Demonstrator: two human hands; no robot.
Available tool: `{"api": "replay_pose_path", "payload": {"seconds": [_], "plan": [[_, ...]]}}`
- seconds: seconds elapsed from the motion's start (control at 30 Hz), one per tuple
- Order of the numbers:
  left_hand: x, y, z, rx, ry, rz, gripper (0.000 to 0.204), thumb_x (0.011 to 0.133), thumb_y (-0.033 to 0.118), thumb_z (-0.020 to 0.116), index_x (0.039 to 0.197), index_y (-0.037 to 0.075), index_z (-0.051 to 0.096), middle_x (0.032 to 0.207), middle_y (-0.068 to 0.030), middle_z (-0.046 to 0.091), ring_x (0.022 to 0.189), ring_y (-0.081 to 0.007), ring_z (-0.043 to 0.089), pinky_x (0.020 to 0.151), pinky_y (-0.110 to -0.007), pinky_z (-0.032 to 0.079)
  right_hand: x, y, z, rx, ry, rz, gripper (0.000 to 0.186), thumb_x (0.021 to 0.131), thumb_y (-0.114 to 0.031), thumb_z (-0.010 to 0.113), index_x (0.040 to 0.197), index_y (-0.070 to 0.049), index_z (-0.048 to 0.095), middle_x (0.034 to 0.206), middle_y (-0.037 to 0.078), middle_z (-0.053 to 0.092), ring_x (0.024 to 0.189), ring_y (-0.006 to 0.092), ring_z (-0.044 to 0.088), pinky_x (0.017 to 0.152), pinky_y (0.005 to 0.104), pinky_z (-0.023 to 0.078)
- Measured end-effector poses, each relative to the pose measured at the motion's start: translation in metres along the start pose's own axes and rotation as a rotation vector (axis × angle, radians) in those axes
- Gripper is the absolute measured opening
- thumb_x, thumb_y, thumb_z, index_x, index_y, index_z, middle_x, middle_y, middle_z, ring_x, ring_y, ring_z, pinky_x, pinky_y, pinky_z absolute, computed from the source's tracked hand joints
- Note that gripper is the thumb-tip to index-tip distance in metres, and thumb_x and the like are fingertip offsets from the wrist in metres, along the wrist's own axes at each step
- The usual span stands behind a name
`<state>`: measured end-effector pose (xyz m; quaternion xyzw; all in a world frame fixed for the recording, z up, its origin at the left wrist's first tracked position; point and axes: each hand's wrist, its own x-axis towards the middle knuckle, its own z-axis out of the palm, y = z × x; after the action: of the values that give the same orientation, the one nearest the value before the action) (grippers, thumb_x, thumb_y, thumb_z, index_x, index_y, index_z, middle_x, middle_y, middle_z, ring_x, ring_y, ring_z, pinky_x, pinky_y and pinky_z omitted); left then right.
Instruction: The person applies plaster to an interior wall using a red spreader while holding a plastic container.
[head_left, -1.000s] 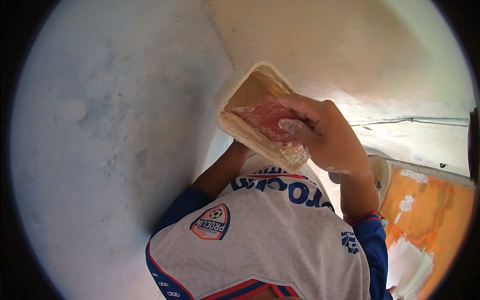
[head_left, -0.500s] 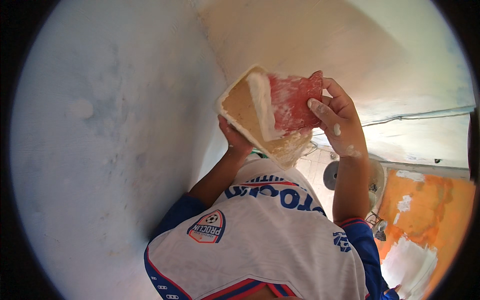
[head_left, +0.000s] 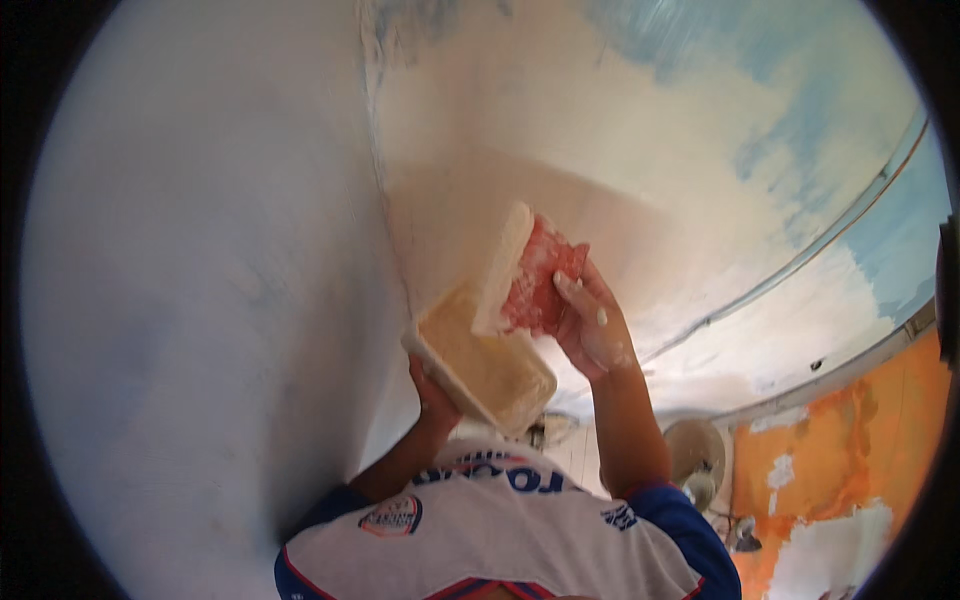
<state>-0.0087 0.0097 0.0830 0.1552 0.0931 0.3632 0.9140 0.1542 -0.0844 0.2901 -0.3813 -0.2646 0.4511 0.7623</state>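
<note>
Pinching the red putty spreader by its right edge, your right hand has a thick strip of off-white filler to its left, along the spreader's opposite edge. Your left hand, set apart from the right, is clamped on the left side of a rectangular tub; some of its fingers are hidden. You have the tub between your hands; beyond them stands a wall patched white and blue.

Left hand grips, nearer; white-flecked right hand pinches, slightly farther, thumb extended, both forearms reaching forward.
</note>
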Motion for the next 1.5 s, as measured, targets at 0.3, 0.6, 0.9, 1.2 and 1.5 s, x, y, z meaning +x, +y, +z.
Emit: {"api": "replay_pose_path", "payload": {"seconds": [0.3, 0.6, 0.9, 1.2, 1.5], "plan": [[0.016, -0.003, -0.031, -0.020, -0.086, 0.076, 0.084, 0.093, 0.075, 0.042, 0.154, 0.017, 0.042, 0.151, -0.0093, 0.050, 0.138, -0.0323, 0.049, 0.116, -0.050, 0.038, 0.013, -0.155, 0.119, -0.586, -0.071, -0.800, 0.025, 0.101, -0.007, 0.058, 0.126, -0.002, 0.058, 0.105, 0.008, 0.068, 0.081, 0.0138, 0.069, 0.060, 0.0279, 0.058], [0.020, -0.006, -0.042, 0.059, -0.052, -0.010, 0.082, 0.095, 0.075, 0.039, 0.152, 0.017, 0.043, 0.148, -0.0096, 0.052, 0.136, -0.0327, 0.050, 0.114, -0.050, 0.039, 0.061, -0.330, 0.249, -1.552, 0.367, -1.900, 0.034, 0.100, -0.010, 0.054, 0.130, 0.001, 0.061, 0.109, 0.018, 0.073, 0.088, 0.0278, 0.072, 0.075, 0.0367, 0.056], [0.033, -0.012, -0.066, 0.060, 0.051, -0.029, 0.082, 0.095, 0.076, 0.038, 0.153, 0.018, 0.042, 0.149, -0.0085, 0.052, 0.136, -0.0332, 0.049, 0.115, -0.052, 0.038, 0.160, -0.411, 0.337, -1.906, 0.581, -1.980, 0.036, 0.100, -0.017, 0.052, 0.133, -0.008, 0.063, 0.117, 0.025, 0.070, 0.107, 0.0387, 0.068, 0.092, 0.0460, 0.054], [0.031, 0.000, -0.069, 0.024, 0.035, 0.038, 0.081, 0.095, 0.075, 0.038, 0.153, 0.018, 0.042, 0.150, -0.0081, 0.051, 0.138, -0.0333, 0.047, 0.115, -0.052, 0.038, 0.201, -0.402, 0.351, -2.364, 0.556, -2.008, 0.029, 0.091, -0.011, 0.060, 0.117, -0.002, 0.069, 0.110, 0.019, 0.073, 0.101, 0.0326, 0.071, 0.087, 0.0452, 0.057], [0.031, 0.011, -0.052, 0.060, 0.023, 0.000, 0.081, 0.095, 0.075, 0.038, 0.153, 0.018, 0.042, 0.150, -0.0084, 0.051, 0.138, -0.0331, 0.047, 0.115, -0.052, 0.038, 0.189, -0.332, 0.309, -2.674, 0.178, -1.748, 0.033, 0.096, -0.013, 0.056, 0.124, 0.001, 0.064, 0.106, 0.019, 0.074, 0.094, 0.0335, 0.073, 0.083, 0.0444, 0.058]]}}
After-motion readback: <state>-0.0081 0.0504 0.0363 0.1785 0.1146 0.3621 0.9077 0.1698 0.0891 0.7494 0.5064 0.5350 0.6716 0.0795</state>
